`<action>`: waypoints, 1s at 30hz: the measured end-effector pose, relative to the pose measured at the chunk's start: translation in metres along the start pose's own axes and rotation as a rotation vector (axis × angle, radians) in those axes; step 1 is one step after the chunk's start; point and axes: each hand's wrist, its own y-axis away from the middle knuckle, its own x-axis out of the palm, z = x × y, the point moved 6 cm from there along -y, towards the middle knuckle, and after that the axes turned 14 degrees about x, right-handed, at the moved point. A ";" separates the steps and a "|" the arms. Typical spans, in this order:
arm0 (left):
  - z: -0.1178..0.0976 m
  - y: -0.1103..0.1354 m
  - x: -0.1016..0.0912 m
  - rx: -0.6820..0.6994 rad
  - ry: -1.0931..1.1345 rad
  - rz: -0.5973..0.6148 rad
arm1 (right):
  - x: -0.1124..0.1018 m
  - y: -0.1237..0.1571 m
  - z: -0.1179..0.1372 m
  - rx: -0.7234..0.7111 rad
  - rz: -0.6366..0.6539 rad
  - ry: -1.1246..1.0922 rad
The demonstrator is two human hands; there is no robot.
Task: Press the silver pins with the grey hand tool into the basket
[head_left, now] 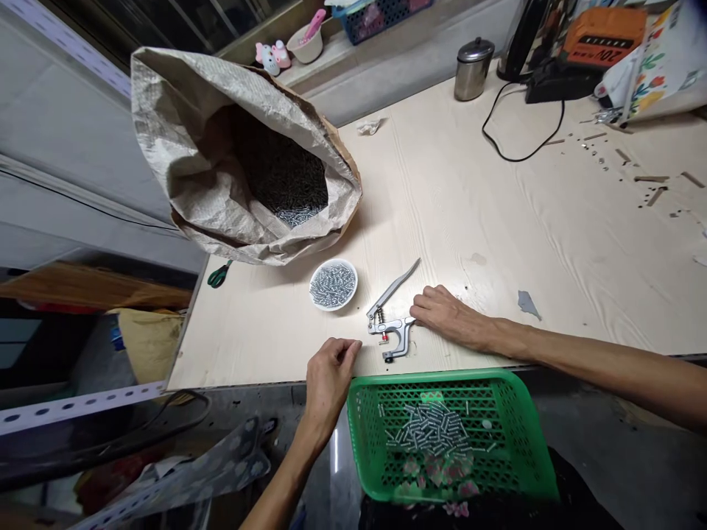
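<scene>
Grey metal press pliers (391, 313) lie on the pale wooden table (497, 221), handle pointing up and to the right. My right hand (446, 315) rests on the table with its fingertips against the pliers' lower jaw. My left hand (328, 372) sits at the table's front edge, fingers curled in a loose pinch; anything in them is too small to see. A small white bowl (333, 284) of little metal springs stands just beyond the pliers. Below the edge, a green plastic basket (502, 434) holds several more springs.
A large open woven sack (204, 169) of small metal parts slumps at the table's back left. Green-handled scissors (219, 274) lie beside it. A steel canister (473, 70), a black cable (519, 151), an orange device (605, 33) and scattered small parts occupy the back right.
</scene>
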 end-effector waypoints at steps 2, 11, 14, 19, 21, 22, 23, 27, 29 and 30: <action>0.003 0.001 0.003 -0.017 0.012 0.007 | 0.004 0.000 -0.004 0.012 -0.004 -0.005; -0.016 -0.015 0.040 0.362 -0.166 0.124 | -0.010 -0.004 -0.032 0.177 -0.054 -0.283; -0.022 -0.020 0.050 0.440 -0.246 0.147 | -0.015 -0.003 -0.039 0.195 -0.118 -0.352; -0.053 0.012 0.041 0.574 -0.167 0.135 | -0.011 -0.002 -0.042 0.188 -0.139 -0.388; -0.068 0.027 0.032 0.654 -0.108 0.173 | -0.008 -0.002 -0.041 0.186 -0.135 -0.379; -0.071 0.029 0.025 0.675 -0.103 0.169 | -0.007 -0.002 -0.040 0.184 -0.128 -0.368; -0.071 0.025 0.016 0.677 -0.120 0.144 | -0.006 -0.002 -0.040 0.180 -0.120 -0.355; -0.040 -0.029 -0.027 0.540 -0.382 -0.159 | -0.003 -0.003 -0.037 0.166 -0.108 -0.291; -0.022 -0.062 -0.039 0.501 -0.503 -0.216 | -0.002 -0.002 -0.036 0.162 -0.115 -0.269; -0.016 -0.076 -0.040 0.496 -0.552 -0.191 | -0.001 -0.002 -0.036 0.160 -0.120 -0.259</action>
